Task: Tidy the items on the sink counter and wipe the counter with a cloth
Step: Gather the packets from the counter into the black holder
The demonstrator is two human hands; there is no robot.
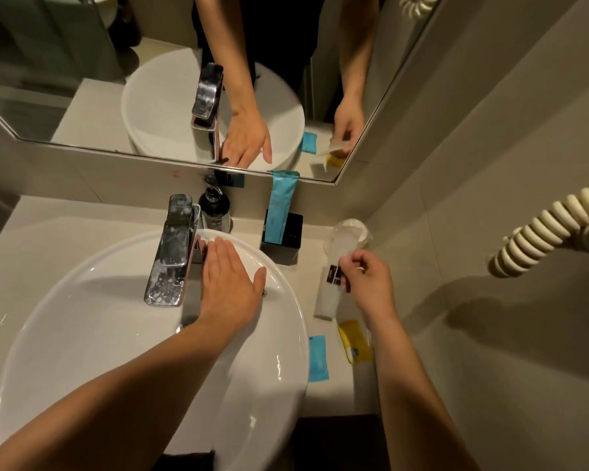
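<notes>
My left hand (230,280) lies flat and open over the far rim of the white basin (82,300), just right of the chrome tap (170,253). My right hand (368,283) pinches a clear plastic sachet with a dark label (330,294) above the beige counter (334,392). Behind that hand stands a plastic-wrapped cup (349,234). A small blue packet (317,358) and a yellow packet (354,339) lie flat on the counter to the right of the basin. A tall blue packet (279,205) stands in a black holder (286,236).
A dark pump bottle (215,205) stands behind the tap against the wall. The mirror (150,79) hangs above the counter. A cream coiled cord (541,229) hangs from the right wall. The right wall closes in the narrow counter strip.
</notes>
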